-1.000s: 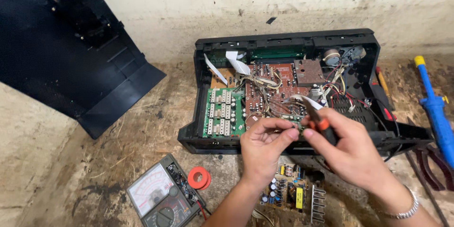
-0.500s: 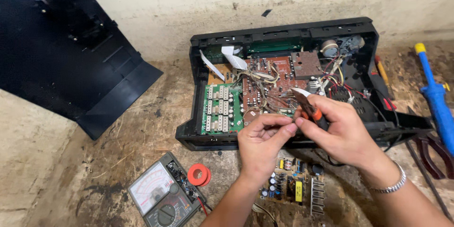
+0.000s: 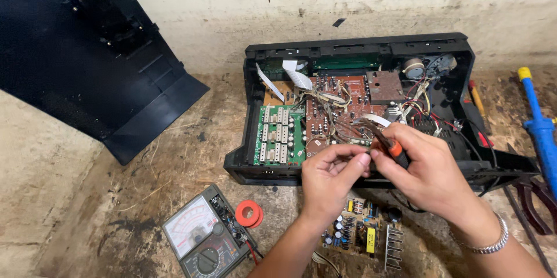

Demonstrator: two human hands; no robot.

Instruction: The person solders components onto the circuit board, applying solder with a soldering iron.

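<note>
From the head camera, the right hand (image 3: 426,168) has its fingers wrapped around small orange-handled pliers (image 3: 387,142); the left hand (image 3: 331,176) pinches its fingertips together just beside the pliers' tip, over the brown circuit board (image 3: 336,110) inside the open black case (image 3: 360,46); a meter (image 3: 200,243) lies on the floor nearby.

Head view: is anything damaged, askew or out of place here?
Yes. The meter lies with its side casing open and its insides showing, and a loose circuit board sits bare on the dirty floor, outside the black case.
</note>
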